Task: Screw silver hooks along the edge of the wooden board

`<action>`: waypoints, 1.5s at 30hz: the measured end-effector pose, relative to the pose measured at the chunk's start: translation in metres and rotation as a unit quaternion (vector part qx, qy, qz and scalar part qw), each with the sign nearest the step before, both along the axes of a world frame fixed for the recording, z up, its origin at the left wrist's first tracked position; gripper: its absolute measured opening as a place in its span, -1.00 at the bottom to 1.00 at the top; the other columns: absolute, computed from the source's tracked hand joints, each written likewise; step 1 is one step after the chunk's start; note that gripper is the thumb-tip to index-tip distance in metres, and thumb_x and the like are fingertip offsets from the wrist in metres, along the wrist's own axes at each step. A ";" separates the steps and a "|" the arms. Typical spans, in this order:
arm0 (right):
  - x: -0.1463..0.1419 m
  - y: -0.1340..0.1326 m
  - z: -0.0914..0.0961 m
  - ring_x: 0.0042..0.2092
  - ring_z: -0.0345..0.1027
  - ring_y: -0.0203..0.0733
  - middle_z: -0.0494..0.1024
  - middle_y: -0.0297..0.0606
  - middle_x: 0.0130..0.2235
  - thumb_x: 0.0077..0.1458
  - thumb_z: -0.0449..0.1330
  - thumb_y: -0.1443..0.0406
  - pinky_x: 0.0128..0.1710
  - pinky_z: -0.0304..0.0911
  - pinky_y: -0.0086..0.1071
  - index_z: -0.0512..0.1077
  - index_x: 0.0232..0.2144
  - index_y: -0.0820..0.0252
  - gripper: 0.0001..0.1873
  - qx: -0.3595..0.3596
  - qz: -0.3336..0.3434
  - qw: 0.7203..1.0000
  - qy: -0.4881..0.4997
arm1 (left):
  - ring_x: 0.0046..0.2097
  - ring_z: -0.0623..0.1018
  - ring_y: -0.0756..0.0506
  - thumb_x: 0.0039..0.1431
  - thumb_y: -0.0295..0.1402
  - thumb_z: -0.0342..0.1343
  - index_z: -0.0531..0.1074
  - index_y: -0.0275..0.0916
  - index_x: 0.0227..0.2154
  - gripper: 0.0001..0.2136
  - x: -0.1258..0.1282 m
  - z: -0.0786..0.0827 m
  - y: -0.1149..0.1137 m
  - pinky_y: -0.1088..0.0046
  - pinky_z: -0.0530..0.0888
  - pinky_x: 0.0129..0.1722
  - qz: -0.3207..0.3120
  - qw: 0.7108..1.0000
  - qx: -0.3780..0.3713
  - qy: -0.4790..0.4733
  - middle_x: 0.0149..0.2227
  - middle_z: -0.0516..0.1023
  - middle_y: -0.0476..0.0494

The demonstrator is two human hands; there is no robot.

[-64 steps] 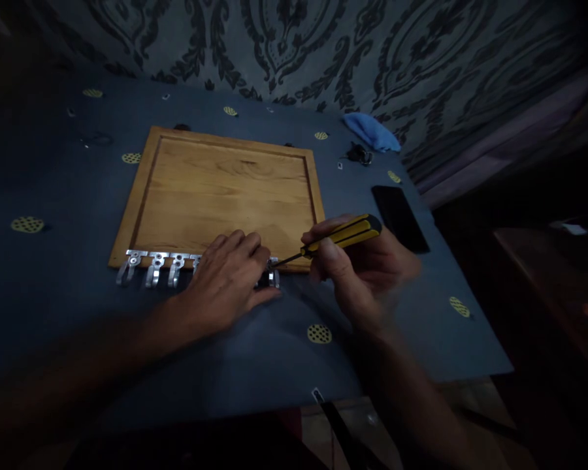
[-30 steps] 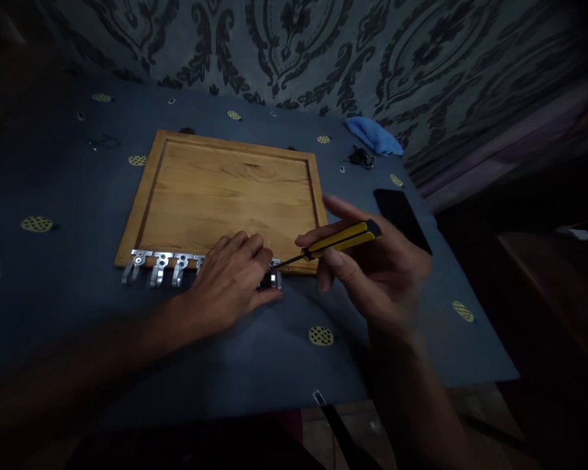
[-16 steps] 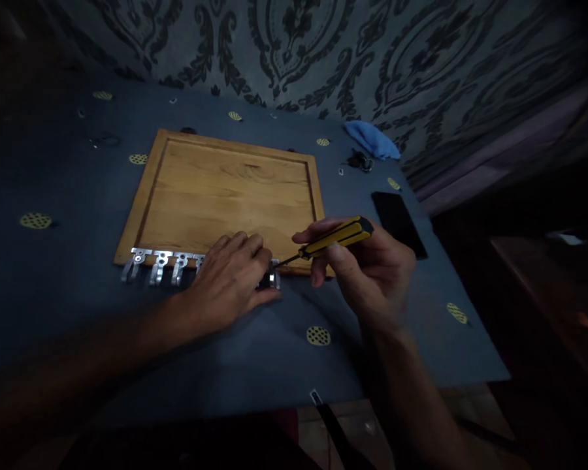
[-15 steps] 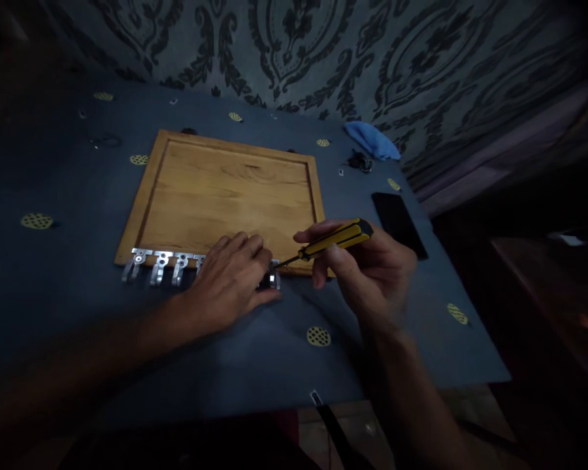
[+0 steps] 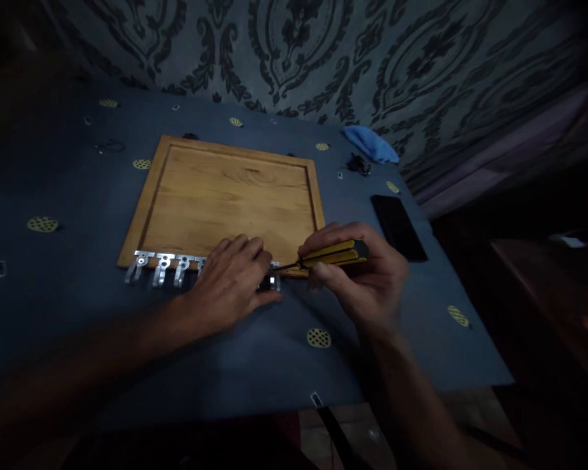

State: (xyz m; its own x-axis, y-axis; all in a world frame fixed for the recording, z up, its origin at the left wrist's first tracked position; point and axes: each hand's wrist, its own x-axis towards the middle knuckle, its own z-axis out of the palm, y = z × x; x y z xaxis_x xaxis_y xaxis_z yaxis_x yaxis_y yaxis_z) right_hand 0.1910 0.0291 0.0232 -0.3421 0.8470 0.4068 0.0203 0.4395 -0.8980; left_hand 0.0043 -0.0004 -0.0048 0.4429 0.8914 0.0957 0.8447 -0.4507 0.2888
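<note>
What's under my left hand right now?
Your left hand covers part of the near edge of the board and its row of metal hooks. Hooks show to its left, more metal to its right. Whatever sits directly beneath is hidden.

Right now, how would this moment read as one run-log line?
left hand: over metal hook rail | right hand: holding yellow-black screwdriver, tip near rail's right end | wooden board: flat on blue table
</note>
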 end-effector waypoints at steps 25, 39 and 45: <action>0.010 0.004 0.003 -0.52 0.39 -0.31 0.66 -0.29 -0.27 0.16 0.34 0.22 -0.53 0.37 -0.35 0.62 -0.19 0.05 -0.85 -0.008 0.001 0.999 -0.036 | -0.05 0.44 -0.24 0.19 -0.09 0.26 0.46 -0.32 -0.15 -0.62 0.000 0.004 0.001 0.22 0.39 -0.04 -0.001 1.000 -0.008 0.008 -0.13 0.47 -0.21; 0.004 0.003 0.001 -0.49 0.39 -0.33 0.64 -0.31 -0.28 0.13 0.36 0.19 -0.55 0.38 -0.44 0.55 -0.14 0.07 -0.76 -0.071 -0.008 0.997 -0.001 | -0.04 0.44 -0.23 0.18 -0.09 0.26 0.46 -0.30 -0.15 -0.63 0.001 0.006 0.002 0.22 0.39 -0.03 -0.003 1.000 -0.013 0.013 -0.14 0.47 -0.19; 0.009 0.007 0.000 -0.52 0.38 -0.32 0.65 -0.26 -0.25 0.11 0.37 0.22 -0.54 0.39 -0.36 0.63 -0.29 0.09 -0.89 -0.033 -0.008 0.999 -0.043 | -0.05 0.43 -0.23 0.18 -0.08 0.27 0.46 -0.30 -0.17 -0.63 0.000 0.005 0.002 0.22 0.38 -0.04 -0.005 1.000 -0.015 0.011 -0.14 0.47 -0.18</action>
